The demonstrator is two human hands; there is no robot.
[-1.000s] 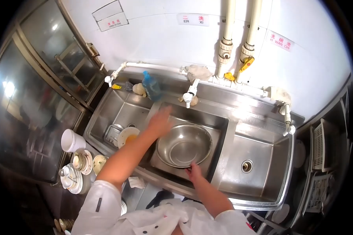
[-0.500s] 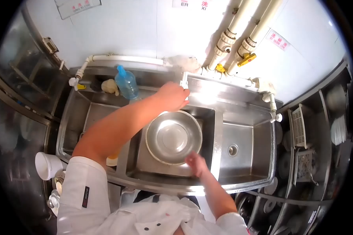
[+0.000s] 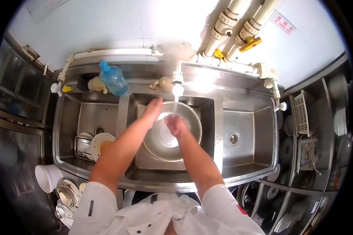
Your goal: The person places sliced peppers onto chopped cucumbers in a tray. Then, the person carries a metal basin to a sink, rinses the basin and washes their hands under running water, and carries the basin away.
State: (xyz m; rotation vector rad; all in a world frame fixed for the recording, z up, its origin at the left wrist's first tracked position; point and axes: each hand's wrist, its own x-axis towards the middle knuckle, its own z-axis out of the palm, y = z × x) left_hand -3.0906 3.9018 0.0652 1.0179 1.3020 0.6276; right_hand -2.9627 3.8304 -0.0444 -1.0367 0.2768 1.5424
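In the middle sink sits a round metal basin (image 3: 190, 137), below a white tap (image 3: 178, 91). A thin stream of water runs down from the tap. My right hand (image 3: 176, 125) is over the basin in the stream, its fingers loosely bent with nothing in them. To its left, my left hand (image 3: 153, 112) hangs above the basin's left rim, fingers stretched out and holding nothing. The two hands are apart.
A blue bottle (image 3: 114, 81) stands on the back ledge. Plates (image 3: 102, 143) and a metal tray lie in the left sink. The right sink (image 3: 243, 156) has a drain. A white bucket (image 3: 48, 177) and stacked dishes are at lower left; shelves hold racks (image 3: 301, 113) on the right.
My left hand has come off the tap and down over the basin. Water now runs. My right hand has moved from the basin's front rim up into the stream.
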